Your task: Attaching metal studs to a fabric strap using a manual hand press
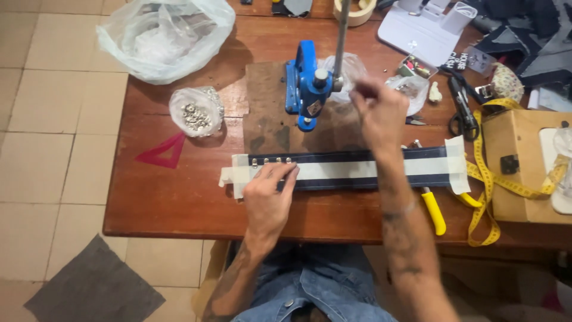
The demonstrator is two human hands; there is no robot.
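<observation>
A long navy fabric strip (357, 156) with a white band lies across the wooden table (179, 203), taped down at both ends, with several metal eyelets set near its left end. My left hand (269, 194) rests flat on the strip's left part, fingers by the eyelets. My right hand (378, 110) is raised behind the strip, fingers pinched at a small clear bag (351, 67) beside the blue hand press (307, 80) and its upright lever (341, 30). Whether it holds a small part cannot be told.
A bag of metal eyelets (196, 112) and a large clear plastic bag (164, 37) sit at the left, with a red triangle ruler (164, 152) on the table's left edge. Black scissors (463, 107), a yellow measuring tape (485, 185), a yellow-handled tool (434, 209) and a cardboard box (524, 167) crowd the right.
</observation>
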